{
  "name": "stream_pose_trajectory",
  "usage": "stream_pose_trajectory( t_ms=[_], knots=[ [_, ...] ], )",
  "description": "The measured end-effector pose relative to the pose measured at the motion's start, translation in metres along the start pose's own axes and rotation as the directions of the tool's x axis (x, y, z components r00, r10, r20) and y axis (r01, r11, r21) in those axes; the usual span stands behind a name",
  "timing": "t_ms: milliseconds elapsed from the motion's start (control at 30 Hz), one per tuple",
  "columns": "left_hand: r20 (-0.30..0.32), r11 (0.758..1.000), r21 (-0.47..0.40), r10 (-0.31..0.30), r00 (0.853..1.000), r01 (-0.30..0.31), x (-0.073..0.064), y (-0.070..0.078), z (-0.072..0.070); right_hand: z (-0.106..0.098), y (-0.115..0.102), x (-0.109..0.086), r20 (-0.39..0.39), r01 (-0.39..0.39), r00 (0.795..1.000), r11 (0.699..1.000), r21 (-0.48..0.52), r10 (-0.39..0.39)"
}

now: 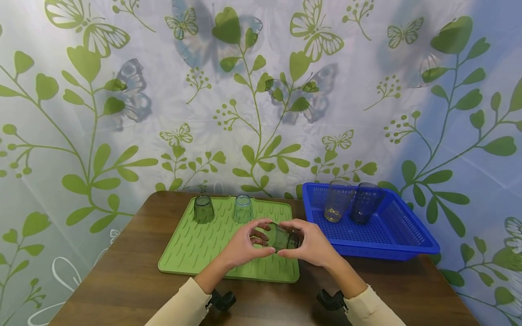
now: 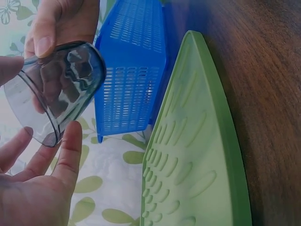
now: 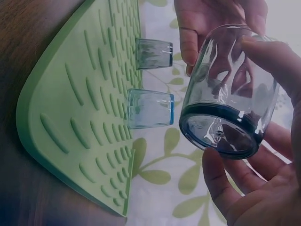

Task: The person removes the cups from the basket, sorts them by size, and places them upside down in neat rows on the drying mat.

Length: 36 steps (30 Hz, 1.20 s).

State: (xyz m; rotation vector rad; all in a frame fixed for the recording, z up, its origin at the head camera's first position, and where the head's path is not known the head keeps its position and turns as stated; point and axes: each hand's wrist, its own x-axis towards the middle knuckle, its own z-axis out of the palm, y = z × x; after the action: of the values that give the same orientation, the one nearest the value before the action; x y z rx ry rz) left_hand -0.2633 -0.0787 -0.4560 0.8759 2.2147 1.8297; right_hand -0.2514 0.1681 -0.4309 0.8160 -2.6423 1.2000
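A dark-tinted drinking glass is tipped on its side in the air over the right part of the green drying mat. My left hand holds it round the rim end, thumb below and fingers spread. At the base end my right hand grips it. The thick base of the glass shows clearly in the right wrist view. Behind the hands, a dark green tumbler and a light blue tumbler stand upside down on the mat's far part.
A blue plastic basket stands right of the mat. Inside it lean a clear tall glass and a dark tall glass. All rest on a brown wooden table, with a leaf-patterned curtain behind.
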Motion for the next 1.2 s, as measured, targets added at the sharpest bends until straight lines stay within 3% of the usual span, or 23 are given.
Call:
stream_pose_trajectory(
  t_ms=[267, 500, 633, 833, 1200],
  knots=[
    [-0.055, 0.998, -0.059, 0.014, 0.998, -0.017, -0.005, 0.0, -0.002, -0.001, 0.0, 0.001, -0.05, -0.006, 0.999, 0.996, 0.085, 0.01],
    [-0.056, 0.989, -0.13, 0.061, 0.997, -0.068, -0.009, 0.002, -0.006, 0.002, 0.005, 0.0, -0.06, -0.038, 0.997, 0.978, 0.207, 0.052],
    [-0.051, 0.984, -0.152, 0.083, 0.995, -0.09, -0.011, 0.0, -0.007, 0.005, 0.008, 0.0, -0.036, -0.06, 0.996, 0.941, 0.333, 0.076],
    [-0.04, 0.981, -0.176, 0.081, 0.996, -0.087, -0.015, -0.002, -0.01, 0.01, 0.01, 0.0, 0.027, -0.031, 0.999, 0.857, 0.514, 0.02],
    [-0.025, 0.976, -0.201, 0.076, 0.997, -0.079, -0.019, -0.001, -0.011, 0.015, 0.007, -0.003, 0.035, -0.011, 0.999, 0.818, 0.575, -0.012]
  ],
)
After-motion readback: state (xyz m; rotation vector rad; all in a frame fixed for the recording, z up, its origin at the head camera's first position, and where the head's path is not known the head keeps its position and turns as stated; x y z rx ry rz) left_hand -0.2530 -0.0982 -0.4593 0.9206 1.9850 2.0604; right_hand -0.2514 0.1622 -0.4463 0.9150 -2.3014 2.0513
